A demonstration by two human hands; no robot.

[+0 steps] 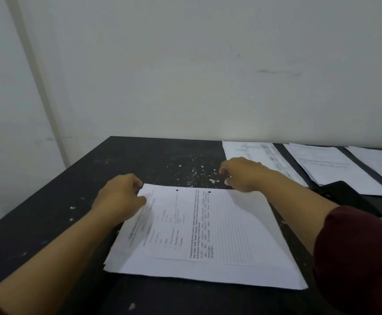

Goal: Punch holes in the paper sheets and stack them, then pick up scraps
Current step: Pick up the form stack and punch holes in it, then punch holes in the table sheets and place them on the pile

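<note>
1. The punched top sheet [199, 223] lies on the paper stack [208, 273] at the counter's [49, 212] near middle, holes along its far edge.
2. Left hand [119, 196]: narrow grip pinching the sheet's far-left corner.
3. Right hand [244, 173] hovers curled at the far-right corner; whether it holds anything, I cannot tell.
4. Scraps [199, 173] lie just beyond the sheet, nearer the right hand.

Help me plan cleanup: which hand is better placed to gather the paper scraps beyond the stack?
Probably the right hand: it hovers beside the scraps, while the left hand grips the top sheet's corner.
</note>
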